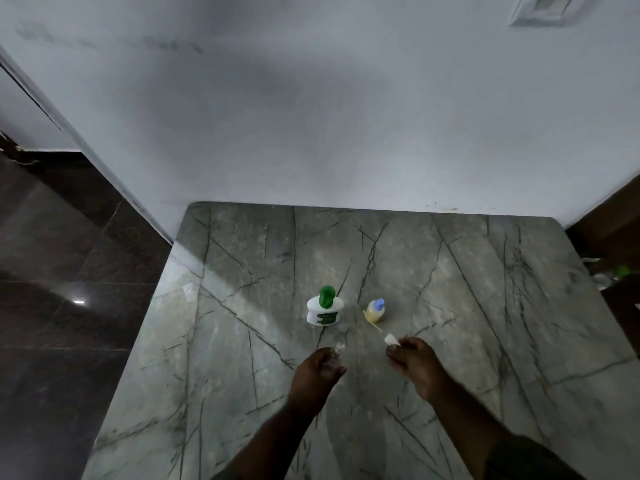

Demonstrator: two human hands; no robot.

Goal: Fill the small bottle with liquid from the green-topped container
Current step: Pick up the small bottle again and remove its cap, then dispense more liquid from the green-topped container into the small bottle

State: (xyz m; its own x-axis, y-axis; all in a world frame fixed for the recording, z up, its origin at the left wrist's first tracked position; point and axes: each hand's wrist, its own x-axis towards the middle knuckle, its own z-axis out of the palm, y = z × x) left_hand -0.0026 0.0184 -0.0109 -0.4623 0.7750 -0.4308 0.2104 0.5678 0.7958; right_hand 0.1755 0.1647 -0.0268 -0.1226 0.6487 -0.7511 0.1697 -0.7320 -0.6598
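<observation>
Bottle (333,355) in left hand (313,374), right hand (417,363) curled

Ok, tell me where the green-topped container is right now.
In the head view the green-topped container stands upright on the marble table, near its middle, left of the blue-capped yellow bottle and beyond the left hand.

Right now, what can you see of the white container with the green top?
The green-topped container is squat and white, plastic by its look, with rounded shoulders and a glossy green top rising from its middle. A dark green label, its print too blurred to read, crosses its lower front. It stands upright on the grey veined tabletop, left of a yellowish bottle with a blue cap. Nothing touches it; the left hand, nearer the camera, is closest.
</observation>
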